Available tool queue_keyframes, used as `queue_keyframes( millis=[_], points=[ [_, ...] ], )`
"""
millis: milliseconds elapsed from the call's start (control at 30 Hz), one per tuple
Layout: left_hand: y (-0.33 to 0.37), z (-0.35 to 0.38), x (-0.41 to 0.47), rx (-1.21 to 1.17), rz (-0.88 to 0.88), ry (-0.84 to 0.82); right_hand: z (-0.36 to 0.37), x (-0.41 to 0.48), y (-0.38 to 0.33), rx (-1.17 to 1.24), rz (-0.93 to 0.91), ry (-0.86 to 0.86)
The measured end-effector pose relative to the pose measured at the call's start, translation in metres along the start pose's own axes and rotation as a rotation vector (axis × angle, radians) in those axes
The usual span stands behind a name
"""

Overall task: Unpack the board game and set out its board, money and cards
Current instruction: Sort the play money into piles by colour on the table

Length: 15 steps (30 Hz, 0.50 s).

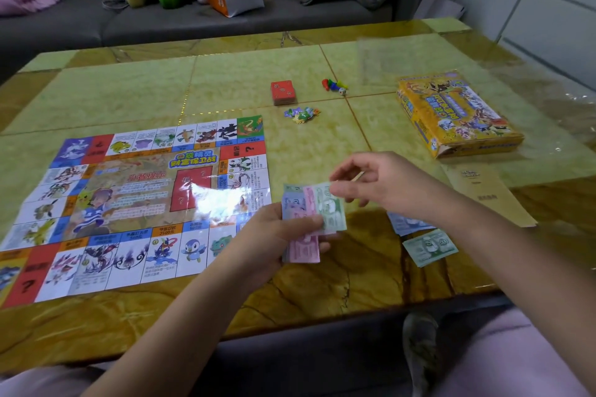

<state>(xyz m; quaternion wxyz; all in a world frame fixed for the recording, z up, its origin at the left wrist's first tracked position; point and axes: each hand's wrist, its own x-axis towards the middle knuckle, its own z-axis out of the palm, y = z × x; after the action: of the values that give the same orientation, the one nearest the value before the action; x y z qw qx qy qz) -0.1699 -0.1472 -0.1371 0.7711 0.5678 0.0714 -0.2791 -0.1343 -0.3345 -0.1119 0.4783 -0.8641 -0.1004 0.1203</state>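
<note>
**A:** We're on the money now. The left hand (274, 235) grips a fan of pastel paper money notes (303, 235) just above the near edge of the yellow marbled counter (322, 293), thumb across the front and fingers curled behind.

**B:** And the right hand (380, 184)?

**A:** Its fingers are bent, and the thumb and forefinger look pinched on the upper corner of the green top note (330, 209) in that fan. I'd call it mid-sort.

**B:** Some is down already: a loose green banknote (430, 246) and a small blue banknote pile (406, 224) lie side by side on the counter under the right forearm.

**A:** The rest looks done. The colourful glossy paper game board (138, 203) lies flat at the left. The red card deck (283, 92) is stacked beyond it, with the little plastic pawns (330, 84) and white die (342, 92) just beside. The yellow cardboard game box (458, 116) sits well off to the right.

**B:** So what's next?

**A:** My guess is that the green note slides free and goes onto the green one on the counter. It's thin paper, so it needs a light pinch while the left thumb holds the others back. Pull carelessly and two could come away together.
</note>
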Motion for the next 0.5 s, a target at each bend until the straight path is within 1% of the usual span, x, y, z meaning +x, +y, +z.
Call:
queue_keyframes(
  millis=[67,133,200,233,333,400,500],
  points=[
    [-0.0018,-0.0001,-0.0011,0.093,0.011,0.002,0.0025,-0.002,-0.0025,0.002,0.004,-0.023],
    [-0.0031,0.0002,-0.0001,0.096,0.002,0.016,0.003,-0.0037,-0.0022,-0.033,0.045,-0.028],
    [-0.0032,0.0009,0.0027,0.025,-0.022,0.037,0.0042,-0.005,-0.0012,-0.057,0.093,-0.051],
    [-0.0033,0.001,0.0042,-0.025,-0.041,0.046,0.0041,-0.0057,-0.0011,-0.03,0.113,-0.063],
    [-0.0031,0.0005,0.0083,-0.191,-0.133,0.065,0.0016,-0.0062,-0.0016,0.139,0.173,-0.099],
    [-0.0007,-0.0016,0.0072,-0.246,-0.194,0.026,-0.0012,-0.0065,-0.0023,0.239,0.215,-0.124],
    [0.0035,-0.0026,0.0024,-0.345,-0.24,-0.108,-0.0031,-0.0082,-0.0028,0.293,0.259,-0.169]
  ],
)
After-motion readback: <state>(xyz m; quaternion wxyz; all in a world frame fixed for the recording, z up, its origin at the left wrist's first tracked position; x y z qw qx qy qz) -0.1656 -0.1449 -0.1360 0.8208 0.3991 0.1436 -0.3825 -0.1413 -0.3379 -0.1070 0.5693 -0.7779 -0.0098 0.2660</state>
